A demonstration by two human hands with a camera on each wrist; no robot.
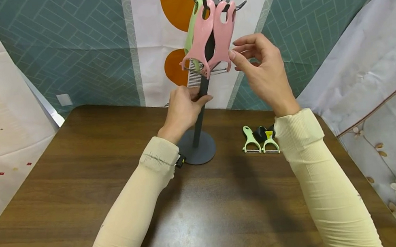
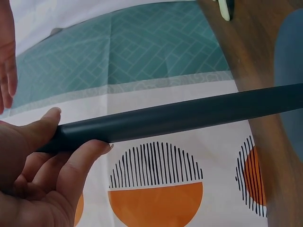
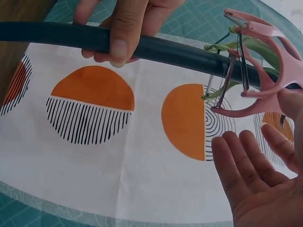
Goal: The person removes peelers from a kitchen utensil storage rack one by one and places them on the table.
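My left hand (image 1: pixel 182 111) grips the dark pole (image 2: pixel 180 116) of an upright rack with a round base (image 1: pixel 205 153). Two pink Y-shaped peelers (image 1: pixel 203 35) (image 1: pixel 224 35) hang by their handle holes from hooks at its top, blades down. Behind them hangs a light green peeler (image 1: pixel 189 34), partly covered. My right hand (image 1: pixel 266 68) is beside the right-hand pink peeler, its thumb at that peeler's lower edge. In the right wrist view, the other fingers (image 3: pixel 246 165) of this hand are spread loosely and hold nothing.
Two light green peelers (image 1: pixel 249 139) (image 1: pixel 271 147) lie on the brown table (image 1: pixel 97 171) right of the base, with a black object (image 1: pixel 259 134) between them. Bare hooks (image 1: pixel 241 5) stick out at the rack's top. Patterned cloth (image 1: pixel 98 49) hangs behind the table.
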